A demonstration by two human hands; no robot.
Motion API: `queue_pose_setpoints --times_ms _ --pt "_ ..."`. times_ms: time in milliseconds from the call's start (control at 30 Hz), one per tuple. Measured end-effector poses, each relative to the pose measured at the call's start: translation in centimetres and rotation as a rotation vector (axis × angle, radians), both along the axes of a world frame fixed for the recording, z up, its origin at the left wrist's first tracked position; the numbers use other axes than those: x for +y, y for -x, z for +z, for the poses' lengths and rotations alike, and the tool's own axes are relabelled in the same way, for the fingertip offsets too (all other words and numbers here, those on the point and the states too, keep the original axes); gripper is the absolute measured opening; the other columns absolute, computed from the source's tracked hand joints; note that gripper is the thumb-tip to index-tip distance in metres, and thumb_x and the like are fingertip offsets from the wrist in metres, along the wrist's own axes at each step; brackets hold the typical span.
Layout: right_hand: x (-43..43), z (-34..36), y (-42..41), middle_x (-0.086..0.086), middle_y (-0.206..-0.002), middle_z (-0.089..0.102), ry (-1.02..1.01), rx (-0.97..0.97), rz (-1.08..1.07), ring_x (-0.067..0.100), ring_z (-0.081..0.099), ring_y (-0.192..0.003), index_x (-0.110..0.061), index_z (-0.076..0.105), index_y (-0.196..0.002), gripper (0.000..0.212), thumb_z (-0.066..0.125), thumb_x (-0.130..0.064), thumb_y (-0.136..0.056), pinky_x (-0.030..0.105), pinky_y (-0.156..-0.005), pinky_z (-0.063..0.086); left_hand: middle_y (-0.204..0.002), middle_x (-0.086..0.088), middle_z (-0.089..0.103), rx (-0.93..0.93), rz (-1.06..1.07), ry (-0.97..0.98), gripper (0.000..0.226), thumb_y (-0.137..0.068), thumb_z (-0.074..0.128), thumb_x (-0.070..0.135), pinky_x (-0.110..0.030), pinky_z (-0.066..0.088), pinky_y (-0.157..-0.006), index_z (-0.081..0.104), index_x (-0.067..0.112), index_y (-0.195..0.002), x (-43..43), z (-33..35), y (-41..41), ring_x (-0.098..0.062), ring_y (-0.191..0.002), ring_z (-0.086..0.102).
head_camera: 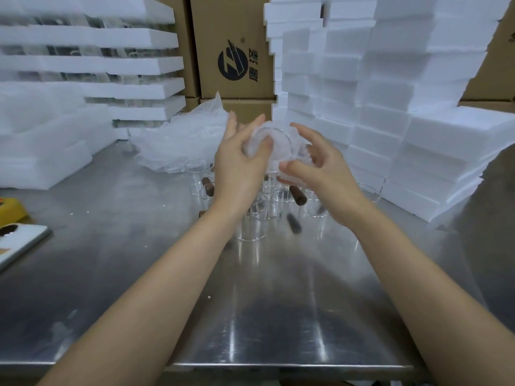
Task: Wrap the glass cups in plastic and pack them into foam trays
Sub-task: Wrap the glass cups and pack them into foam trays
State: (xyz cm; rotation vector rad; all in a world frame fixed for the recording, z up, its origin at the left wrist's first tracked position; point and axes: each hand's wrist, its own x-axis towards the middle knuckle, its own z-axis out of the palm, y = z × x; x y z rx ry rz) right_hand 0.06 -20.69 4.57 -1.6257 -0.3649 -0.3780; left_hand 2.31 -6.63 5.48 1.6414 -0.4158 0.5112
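Bench, mid-wrap. We hold one cup (274, 143) up over the table (156, 274), its mouth turned toward us and plastic film bunched around it.

Left hand (239, 165): thumb pressed across the wrapped rim, fingers straight up behind it, so the cup is pinched between thumb and fingers.

Right hand (320, 176): fingers curled over the cup's right side, thumb tucked under, gripping film and glass together.

Directly below our hands stand the bare cups (253, 221), clustered close together on the steel, several with dark brown handles (298, 196).

Behind them, left of centre, lies a crumpled pile of plastic (181, 140).

Foam trays (390, 93) are stacked high on the right. The left stack (133, 65) shows glassware between its layers.

Writing: the box (234, 29) at the back carries a round black logo (232, 62) with a small ® above it. The characters beside it lie sideways, and we cannot read them.

At the far left edge sit a yellow object (11, 210) and a white device (19, 243); we cannot tell what either is.
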Motion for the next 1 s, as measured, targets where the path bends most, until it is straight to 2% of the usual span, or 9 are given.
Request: queue_pose_setpoints --times_ms 67,233,333,433,533,600,700,833,1000 --pt "-0.6 0.3 -0.1 0.008 -0.118 0.06 -0.031 0.02 -0.022 0.021 0.068 -0.097 -0.03 0.051 -0.133 0.065 0.068 -0.016 -0.072 0.032 -0.077 0.058 -0.161 0.005 0.013 0.069 -0.085 -0.038 0.052 -0.094 0.052 0.032 -0.019 0.027 -0.109 0.041 0.027 -0.145 0.3 0.3 -0.2 -0.007 -0.143 0.023" --pt "-1.3 0.3 -0.2 -0.002 -0.104 0.071 -0.049 0.036 0.033 0.023 0.07 -0.096 -0.03 0.058 -0.126 0.054 0.066 -0.016 -0.075 0.032 -0.079 0.057 -0.144 -0.002 0.049 0.109 -0.276 -0.266 0.057 -0.098 0.036 0.053 -0.044 0.035 -0.112 0.039 0.022 -0.146 1.2 0.4 -0.7 -0.019 -0.133 0.046" --pt "-1.2 0.1 -0.2 0.001 -0.119 0.068 0.004 0.036 0.008 0.019 0.067 -0.106 -0.019 0.049 -0.139 0.071 0.077 -0.027 -0.074 0.042 -0.091 0.054 -0.099 0.013 0.069 -0.061 -0.136 -0.315 0.032 -0.105 0.035 0.034 -0.017 0.046 -0.079 0.063 0.021 -0.113 1.2 0.0 -0.8 0.001 -0.09 0.061" --pt "-0.4 -0.4 -0.2 -0.002 -0.131 0.061 0.059 0.029 -0.033 0.017 0.057 -0.122 -0.024 0.048 -0.14 0.082 0.081 -0.043 -0.068 0.047 -0.102 0.046 -0.047 0.023 0.045 -0.126 0.049 -0.213 0.043 -0.101 0.044 0.017 -0.011 0.03 -0.047 0.044 0.032 -0.061 1.0 -0.3 -0.8 0.002 -0.047 0.041" --pt "-0.1 -0.5 -0.2 -0.001 -0.137 0.056 0.084 0.032 -0.031 0.021 0.05 -0.129 -0.029 0.047 -0.141 0.085 0.081 -0.048 -0.066 0.049 -0.104 0.043 -0.048 0.023 0.045 -0.133 0.109 -0.197 0.041 -0.096 0.051 0.014 -0.013 0.028 -0.049 0.047 0.03 -0.058 0.9 -0.4 -0.9 0.002 -0.049 0.039" --pt "-0.5 -0.4 -0.3 0.001 -0.136 0.057 0.053 0.064 -0.008 0.023 0.052 -0.127 -0.035 0.05 -0.136 0.079 0.082 -0.046 -0.064 0.047 -0.103 0.045 -0.092 0.026 0.065 0.012 -0.038 -0.152 0.017 -0.092 0.059 0.015 -0.011 0.039 -0.069 0.068 0.027 -0.099 1.0 0.1 -0.9 0.011 -0.079 0.053" --pt "-1.3 -0.2 -0.4 -0.001 -0.117 0.069 0.009 0.111 0.128 0.02 0.067 -0.106 -0.039 0.063 -0.118 0.052 0.08 -0.036 -0.069 0.033 -0.089 0.054 -0.15 0.013 0.039 0.243 -0.343 -0.092 0.066 -0.089 0.066 0.026 -0.024 0.039 -0.102 0.034 0.028 -0.148 2.0 0.7 -1.4 0.0 -0.129 0.042" --pt "-1.4 0.1 -0.5 -0.003 -0.101 0.074 -0.097 0.098 0.14 0.018 0.07 -0.091 -0.024 0.058 -0.125 0.06 0.08 -0.028 -0.07 0.025 -0.078 0.055 -0.112 0.008 0.069 0.08 -0.306 -0.197 0.032 -0.093 0.062 0.024 -0.016 0.05 -0.081 0.064 0.015 -0.123 2.7 0.8 -1.3 -0.001 -0.098 0.065" --pt "-1.0 0.2 -0.2 -0.005 -0.107 0.068 -0.017 0.064 0.051 0.016 0.061 -0.094 -0.037 0.048 -0.129 0.067 0.078 -0.046 -0.07 0.035 -0.089 0.048 -0.066 0.01 0.057 0.009 -0.006 -0.235 0.021 -0.094 0.06 0.016 -0.011 0.034 -0.05 0.059 0.023 -0.074 2.0 0.3 -1.5 0.005 -0.05 0.047"
